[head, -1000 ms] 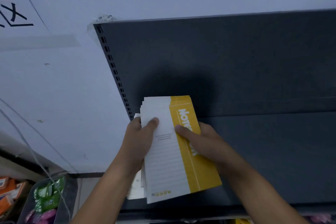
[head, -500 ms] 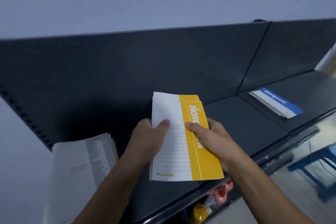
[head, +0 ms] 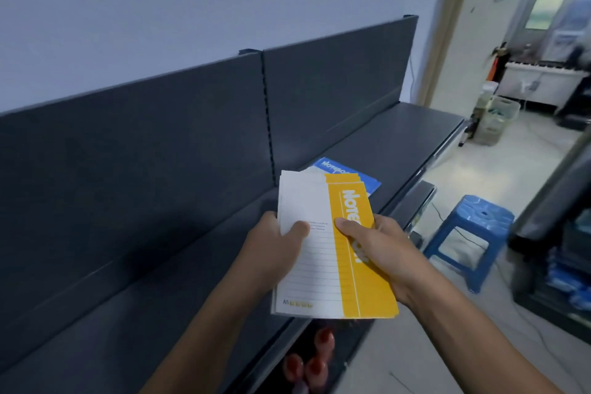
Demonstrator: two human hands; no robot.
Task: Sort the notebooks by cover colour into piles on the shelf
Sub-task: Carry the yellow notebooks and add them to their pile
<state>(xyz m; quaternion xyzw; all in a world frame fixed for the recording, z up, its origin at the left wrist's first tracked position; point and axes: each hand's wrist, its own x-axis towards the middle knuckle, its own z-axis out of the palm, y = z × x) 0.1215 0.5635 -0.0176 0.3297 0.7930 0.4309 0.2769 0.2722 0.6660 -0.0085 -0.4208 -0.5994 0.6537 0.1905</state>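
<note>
Stack of notebooks [head: 315, 269]: held in the air over the front lip of the dark shelf [head: 399, 131], between both hands, yellow-banded top notebook [head: 364, 291] facing up.
Left hand [head: 271, 246]: curled round the stack's left edge, thumb pressed on the white part of the cover.
Right hand [head: 383, 249]: gripping the right edge, thumb on the yellow band, fingers underneath and out of sight.
Handling: judged light, thin and floppy (soft paper covers, probably slick against one another); liable to fan out or slide if held by one corner.
Where to take hold: best pinched along a long edge, thumb on top, fingers beneath; top copy likely to slide off sideways under the right thumb.
Blue notebook [head: 339, 166]: flat on the shelf just beyond the stack, near end covered by it.
Hidden: cover colours of the lower copies, only pale edges showing; number of copies impossible to tell; cover lettering partly under the right thumb.
Blurred: reddish items [head: 316, 358] below the shelf edge, not identifiable.
</note>
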